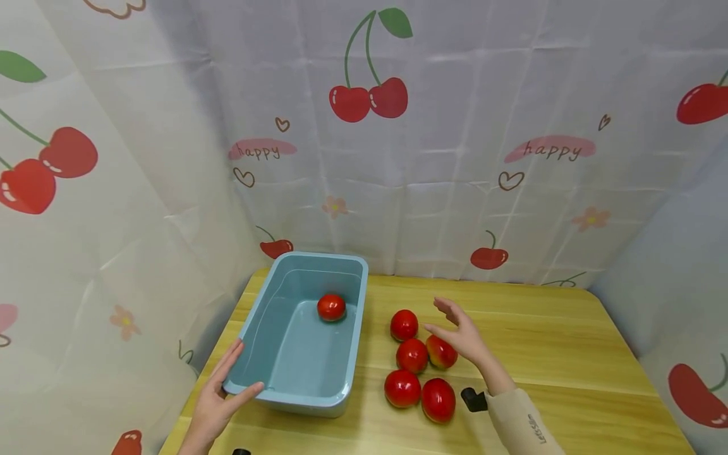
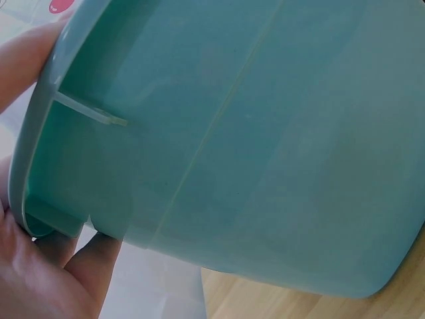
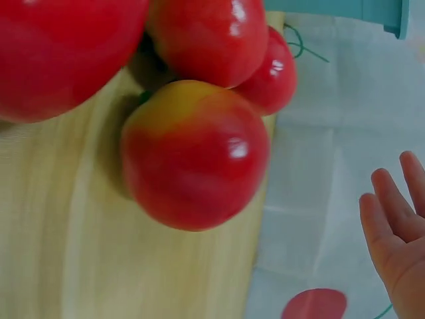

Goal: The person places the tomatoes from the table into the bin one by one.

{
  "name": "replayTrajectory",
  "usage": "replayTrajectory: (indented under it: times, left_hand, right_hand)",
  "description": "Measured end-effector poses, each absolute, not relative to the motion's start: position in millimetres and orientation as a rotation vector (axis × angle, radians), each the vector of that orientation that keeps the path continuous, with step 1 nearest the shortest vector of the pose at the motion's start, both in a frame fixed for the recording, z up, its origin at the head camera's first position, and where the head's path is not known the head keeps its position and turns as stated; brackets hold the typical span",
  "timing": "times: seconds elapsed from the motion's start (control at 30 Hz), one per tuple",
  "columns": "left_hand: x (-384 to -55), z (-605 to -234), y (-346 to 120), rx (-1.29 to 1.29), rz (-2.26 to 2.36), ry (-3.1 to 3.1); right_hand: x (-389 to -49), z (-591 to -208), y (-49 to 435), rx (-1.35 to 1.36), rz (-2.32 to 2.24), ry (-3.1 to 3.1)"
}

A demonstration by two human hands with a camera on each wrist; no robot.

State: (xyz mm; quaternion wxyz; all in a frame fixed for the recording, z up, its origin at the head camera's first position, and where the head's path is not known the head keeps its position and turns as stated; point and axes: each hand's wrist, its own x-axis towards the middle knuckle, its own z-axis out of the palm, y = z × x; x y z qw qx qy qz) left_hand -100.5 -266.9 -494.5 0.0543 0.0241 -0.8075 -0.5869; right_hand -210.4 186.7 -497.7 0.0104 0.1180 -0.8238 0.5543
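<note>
A light blue plastic bin point(image 1: 357, 341) stands on the left of the table. My left hand point(image 1: 216, 398) grips its near left corner, the thumb on the near rim and the fingers along the left side. One shiny red fruit point(image 1: 332, 308) lies inside by the right wall. To the bin's right, several red fruits point(image 1: 402, 388) sit close together. My right hand point(image 1: 467, 338), its fingers spread and holding nothing, is above the red-and-yellow apple point(image 1: 442, 355). In the right wrist view this apple point(image 3: 199, 159) is apart from the fingers point(image 3: 395, 206).
The light wooden table point(image 1: 546, 354) extends to the right of the fruit. A white curtain point(image 1: 421, 208) printed with cherries hangs behind the table and along both sides. A small black object point(image 1: 474, 400) shows beside the right sleeve point(image 1: 520, 420).
</note>
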Motion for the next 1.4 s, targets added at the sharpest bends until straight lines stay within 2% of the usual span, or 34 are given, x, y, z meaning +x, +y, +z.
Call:
replayTrajectory:
  times: [0.17, 0.37, 0.53, 1.4]
  left_hand:
    - [-100, -494, -266, 0.081, -1.782, -2.454]
    - [-100, -494, -267, 0.07, -1.785, -2.444]
    - [-100, -493, -266, 0.077, -1.794, -2.45]
    - [-101, -494, -267, 0.073, -1.788, -2.445]
  right_hand:
    - [-202, -495, 189, 0.293, 1.763, -2.607]
    - [-211, -539, 199, 0.203, 1.711, -2.668]
    - [-207, -555, 202, 0.169, 1.655, -2.687]
    - [-198, -590, 205, 0.02, 1.717, -2.707]
